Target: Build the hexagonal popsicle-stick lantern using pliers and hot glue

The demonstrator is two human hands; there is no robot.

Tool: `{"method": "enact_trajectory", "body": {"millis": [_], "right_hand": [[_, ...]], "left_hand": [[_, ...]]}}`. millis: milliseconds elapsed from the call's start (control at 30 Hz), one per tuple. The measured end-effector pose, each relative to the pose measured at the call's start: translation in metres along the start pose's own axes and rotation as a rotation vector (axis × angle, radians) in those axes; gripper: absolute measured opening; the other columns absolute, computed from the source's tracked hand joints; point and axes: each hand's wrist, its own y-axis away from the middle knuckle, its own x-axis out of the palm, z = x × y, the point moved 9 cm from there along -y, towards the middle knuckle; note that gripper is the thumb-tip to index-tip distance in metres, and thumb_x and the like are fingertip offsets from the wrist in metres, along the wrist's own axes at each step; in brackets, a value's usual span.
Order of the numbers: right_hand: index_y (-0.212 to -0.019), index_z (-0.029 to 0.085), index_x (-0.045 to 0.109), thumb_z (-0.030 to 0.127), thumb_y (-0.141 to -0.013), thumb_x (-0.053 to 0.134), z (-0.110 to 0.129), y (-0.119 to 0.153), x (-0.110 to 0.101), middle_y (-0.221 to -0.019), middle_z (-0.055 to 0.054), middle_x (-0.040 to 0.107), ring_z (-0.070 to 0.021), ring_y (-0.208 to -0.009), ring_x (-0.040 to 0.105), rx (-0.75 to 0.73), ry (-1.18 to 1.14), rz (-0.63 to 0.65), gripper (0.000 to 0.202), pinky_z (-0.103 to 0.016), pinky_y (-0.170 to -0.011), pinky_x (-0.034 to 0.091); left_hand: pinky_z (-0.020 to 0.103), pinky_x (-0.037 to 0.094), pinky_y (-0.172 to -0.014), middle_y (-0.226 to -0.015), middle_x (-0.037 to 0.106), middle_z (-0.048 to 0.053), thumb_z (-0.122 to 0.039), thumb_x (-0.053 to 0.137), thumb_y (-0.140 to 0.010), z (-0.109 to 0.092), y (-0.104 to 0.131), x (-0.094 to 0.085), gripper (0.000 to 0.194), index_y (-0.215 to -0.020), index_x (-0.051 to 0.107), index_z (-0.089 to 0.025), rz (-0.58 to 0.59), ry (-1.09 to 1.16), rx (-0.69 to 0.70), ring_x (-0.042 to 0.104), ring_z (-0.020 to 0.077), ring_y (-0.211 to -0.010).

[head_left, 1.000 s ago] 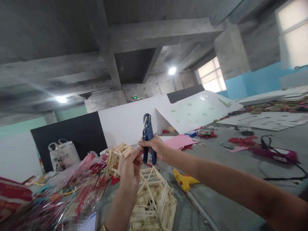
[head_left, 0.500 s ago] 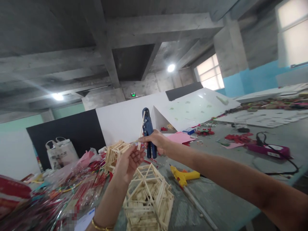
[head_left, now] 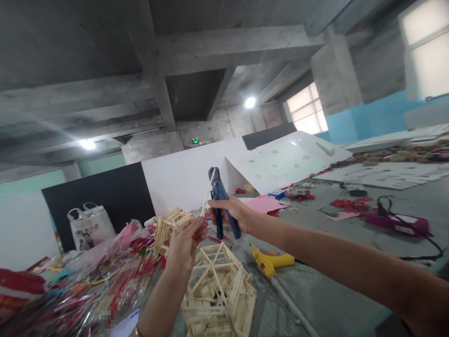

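Observation:
My right hand (head_left: 231, 210) grips dark blue hand cutters (head_left: 218, 192), held upright with the handles spread a little. A thin pale wooden stick (head_left: 206, 194) slants up along the cutters' left side, its upper end at their head. The lower part of that stick is pinched in the closed fingers of my left hand (head_left: 191, 234). Below the hands stands a many-sided frame built from wooden sticks (head_left: 219, 292). A second stick frame (head_left: 170, 229) sits behind my left hand.
A yellow glue gun (head_left: 271, 260) lies right of the near frame. Plastic-wrapped red craft materials (head_left: 115, 285) cover the table's left side, near a white bag (head_left: 91, 227). At the right are a purple power strip (head_left: 398, 222), red scraps (head_left: 351, 204) and pink paper (head_left: 264, 204).
My left hand's fingers have gone from loosely open to pinching the stick. The cutters have come down slightly, and their handles have spread apart.

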Motion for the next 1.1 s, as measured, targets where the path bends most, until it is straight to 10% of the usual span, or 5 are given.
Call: {"method": "enact_trajectory", "body": {"millis": [233,367,700,1100], "right_hand": [[-0.071,0.015,0.047,0.019,-0.067,0.054,-0.014,0.011,-0.079,-0.054,0.000,0.055,-0.0110,-0.045,0.051,0.202,0.723,-0.119,0.009,-0.023,-0.044,0.039],[-0.081,0.017,0.050,0.028,-0.062,0.059,-0.014,-0.002,-0.087,-0.060,0.000,0.058,-0.0127,-0.054,0.053,0.094,1.195,-0.047,0.024,-0.021,-0.044,0.033],[-0.076,0.017,0.048,0.026,-0.062,0.053,-0.041,-0.042,-0.054,-0.063,0.001,0.057,-0.0100,-0.055,0.052,0.140,1.130,0.179,0.017,-0.019,-0.042,0.031],[-0.062,0.016,0.050,0.021,-0.060,0.051,-0.078,-0.080,-0.049,-0.050,0.002,0.052,-0.0089,-0.045,0.048,0.286,0.961,0.214,0.005,-0.019,-0.040,0.034]], "left_hand": [[0.014,0.045,-0.045,-0.061,0.066,0.003,-0.018,0.075,-0.058,-0.012,-0.014,-0.019,0.015,-0.067,0.067,-0.009,0.025,-0.043,0.006,0.055,0.0055,-0.048],[0.015,0.043,-0.044,-0.058,0.065,0.002,-0.019,0.074,-0.059,-0.001,-0.039,-0.028,0.014,-0.065,0.066,-0.010,0.017,-0.085,-0.019,0.055,0.0061,-0.046],[0.014,0.041,-0.043,-0.055,0.064,0.001,-0.021,0.076,-0.056,0.030,-0.101,-0.057,0.018,-0.063,0.064,-0.011,0.009,-0.165,-0.097,0.053,0.0050,-0.044],[0.015,0.040,-0.042,-0.053,0.063,0.001,-0.019,0.075,-0.053,0.045,-0.116,-0.069,0.016,-0.062,0.064,-0.010,-0.021,-0.200,-0.143,0.051,0.0045,-0.041]]}}
